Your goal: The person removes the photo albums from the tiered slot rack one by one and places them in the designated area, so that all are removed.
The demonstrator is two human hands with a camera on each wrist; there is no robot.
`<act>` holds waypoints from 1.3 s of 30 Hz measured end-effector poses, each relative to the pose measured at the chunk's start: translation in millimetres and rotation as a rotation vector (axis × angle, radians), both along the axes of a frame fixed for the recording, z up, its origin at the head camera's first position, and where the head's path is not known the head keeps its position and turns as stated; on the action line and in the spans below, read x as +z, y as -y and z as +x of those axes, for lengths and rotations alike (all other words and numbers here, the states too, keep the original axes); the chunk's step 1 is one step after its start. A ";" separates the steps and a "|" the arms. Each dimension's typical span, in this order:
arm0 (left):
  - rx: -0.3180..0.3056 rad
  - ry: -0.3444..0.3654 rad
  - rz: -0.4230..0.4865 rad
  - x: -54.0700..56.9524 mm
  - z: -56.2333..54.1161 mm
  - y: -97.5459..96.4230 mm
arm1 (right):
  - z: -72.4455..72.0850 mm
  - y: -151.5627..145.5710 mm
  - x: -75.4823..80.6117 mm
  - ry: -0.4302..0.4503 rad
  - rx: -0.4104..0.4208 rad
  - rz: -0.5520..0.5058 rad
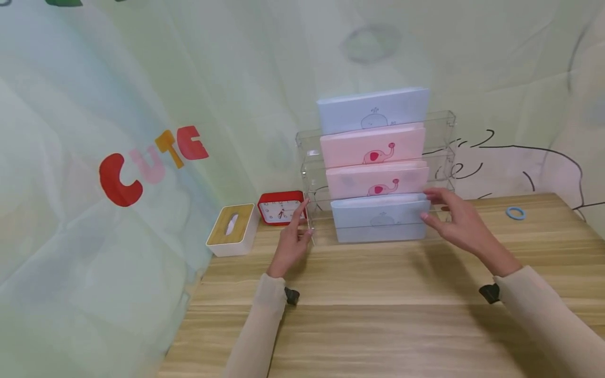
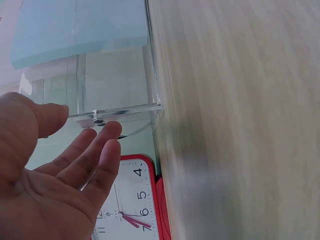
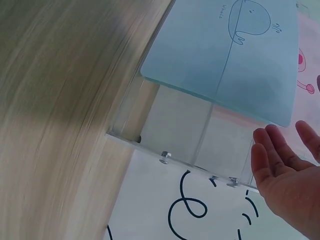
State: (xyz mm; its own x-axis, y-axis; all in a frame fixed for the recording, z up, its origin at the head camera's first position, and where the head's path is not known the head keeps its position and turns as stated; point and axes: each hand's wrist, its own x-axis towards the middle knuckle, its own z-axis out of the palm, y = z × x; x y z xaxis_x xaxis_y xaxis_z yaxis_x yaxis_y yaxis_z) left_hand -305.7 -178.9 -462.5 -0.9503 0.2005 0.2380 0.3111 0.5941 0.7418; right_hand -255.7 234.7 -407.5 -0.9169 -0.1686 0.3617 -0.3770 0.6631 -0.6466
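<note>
Notebook (image 3: 240,70) with "Whale" lettering (image 3: 223,12) beside right fingers (image 3: 261,161)

Can pass over the tabletop (image 1: 378,325) in front of the clear rack (image 1: 439,128); at left, meets red clock (image 1: 282,208) and tissue box (image 1: 243,236); at right, blue ring (image 1: 516,218).

booklets (image 1: 373,180) in rack (image 1: 440,126) | clock (image 1: 280,209) left of rack | tissue box (image 1: 240,237) farther left | ring (image 1: 516,218) right

Right hand (image 3: 292,180) by a clear rack (image 3: 150,148).
Just past the fingertips is a blue book (image 3: 220,75) bearing a whale drawing (image 3: 252,19); a pink book (image 3: 308,65) shows behind it, the table (image 3: 55,100) across from the hand.
</note>
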 end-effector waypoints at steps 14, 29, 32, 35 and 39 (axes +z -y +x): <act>0.012 -0.010 -0.027 1.9 -2.3 -1.5 | -9.7 0.5 -3.4 -0.039 -0.044 -0.097; 0.024 -0.022 -0.022 1.3 0.1 -1.5 | -17.5 5.6 -8.9 0.081 -0.027 -0.160; 0.030 -0.015 -0.029 0.3 -0.1 -1.4 | -21.9 6.5 -11.0 0.110 -0.014 -0.188; 0.035 -0.007 -0.029 -1.0 -0.7 -1.5 | -26.8 7.0 -15.1 0.120 0.013 -0.227; 0.044 0.012 -0.028 -2.5 -1.0 -1.8 | -33.9 8.6 -23.5 0.114 0.034 -0.289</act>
State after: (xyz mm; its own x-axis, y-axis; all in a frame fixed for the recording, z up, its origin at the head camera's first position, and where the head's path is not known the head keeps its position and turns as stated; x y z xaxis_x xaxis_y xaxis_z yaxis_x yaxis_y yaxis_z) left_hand -306.7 -177.1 -464.9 -0.9613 0.1644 0.2212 0.2749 0.6278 0.7282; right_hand -289.6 226.1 -431.1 -0.9501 -0.1048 0.2938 -0.3095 0.4344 -0.8459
